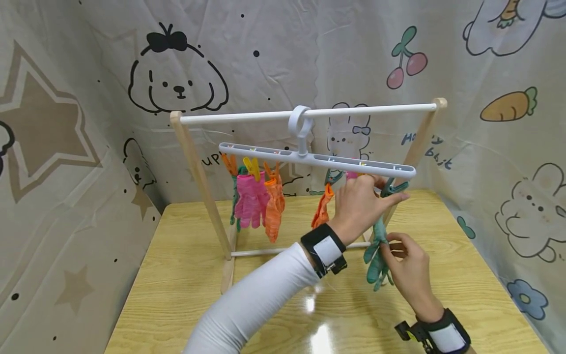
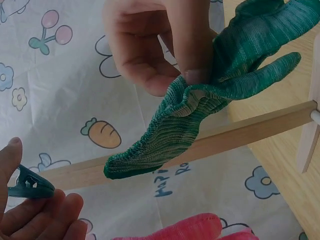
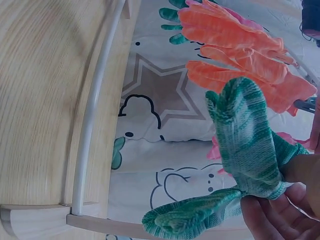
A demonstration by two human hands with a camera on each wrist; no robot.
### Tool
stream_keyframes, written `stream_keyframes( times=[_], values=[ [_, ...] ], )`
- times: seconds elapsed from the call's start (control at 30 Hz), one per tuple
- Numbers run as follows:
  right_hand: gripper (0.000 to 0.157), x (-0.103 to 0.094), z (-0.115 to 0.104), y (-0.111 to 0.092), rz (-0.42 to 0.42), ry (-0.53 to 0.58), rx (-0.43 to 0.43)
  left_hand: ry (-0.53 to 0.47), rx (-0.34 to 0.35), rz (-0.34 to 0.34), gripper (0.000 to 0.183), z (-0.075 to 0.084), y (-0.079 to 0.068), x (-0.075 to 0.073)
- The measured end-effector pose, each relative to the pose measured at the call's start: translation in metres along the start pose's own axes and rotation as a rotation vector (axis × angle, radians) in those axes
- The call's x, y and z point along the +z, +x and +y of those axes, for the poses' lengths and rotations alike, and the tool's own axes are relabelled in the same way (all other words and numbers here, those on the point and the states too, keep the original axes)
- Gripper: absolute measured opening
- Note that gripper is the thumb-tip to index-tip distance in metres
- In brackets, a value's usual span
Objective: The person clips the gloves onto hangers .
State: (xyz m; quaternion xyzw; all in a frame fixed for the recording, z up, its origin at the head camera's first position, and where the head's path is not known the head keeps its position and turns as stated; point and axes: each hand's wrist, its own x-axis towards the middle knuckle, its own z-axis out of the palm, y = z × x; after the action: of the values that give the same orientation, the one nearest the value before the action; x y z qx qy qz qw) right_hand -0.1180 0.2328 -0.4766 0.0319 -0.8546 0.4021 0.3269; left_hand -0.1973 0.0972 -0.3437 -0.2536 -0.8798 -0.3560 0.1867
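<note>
At the right end of a pale grey clip hanger [image 1: 265, 151], my left hand [image 1: 360, 199] pinches a dark green clothespin [image 2: 31, 187] between thumb and fingers. Lower down, my right hand [image 1: 409, 268] holds a green knitted glove [image 1: 377, 258] between thumb and fingers, its finger ends drooping toward the table. In the left wrist view the glove's cuff [image 2: 135, 162] points toward the clothespin, with a gap between them. The right wrist view shows the same glove bunched at my right fingertips [image 3: 260, 215].
The hanger hooks over the white rod [image 1: 371, 112] of a wooden stand. Pink gloves [image 1: 251, 201] and orange gloves [image 1: 274, 209] hang at its left from orange and yellow clothespins [image 1: 251, 168]. Another orange glove [image 1: 323, 209] hangs just left of my left hand. Below is a wood-grain table [image 1: 177, 275].
</note>
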Motion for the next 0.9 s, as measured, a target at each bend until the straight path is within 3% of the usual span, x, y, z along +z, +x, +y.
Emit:
stream_keyframes(
  times=[0.37, 0.53, 0.9],
  values=[
    [0.015, -0.0003, 0.0016, 0.0018, -0.008, 0.005, 0.013, 0.061, 0.051, 0.045, 0.042, -0.0002, -0.0003, 0.0025],
    [0.016, 0.0000, 0.0019, 0.0022, -0.015, -0.008, 0.012, 0.150, 0.094, 0.059, 0.043, -0.0008, -0.0022, 0.0041],
    [0.015, -0.0004, 0.0013, 0.0021, -0.032, -0.024, 0.034, 0.238, 0.168, 0.054, 0.049, -0.0028, -0.0062, 0.0065]
  ],
)
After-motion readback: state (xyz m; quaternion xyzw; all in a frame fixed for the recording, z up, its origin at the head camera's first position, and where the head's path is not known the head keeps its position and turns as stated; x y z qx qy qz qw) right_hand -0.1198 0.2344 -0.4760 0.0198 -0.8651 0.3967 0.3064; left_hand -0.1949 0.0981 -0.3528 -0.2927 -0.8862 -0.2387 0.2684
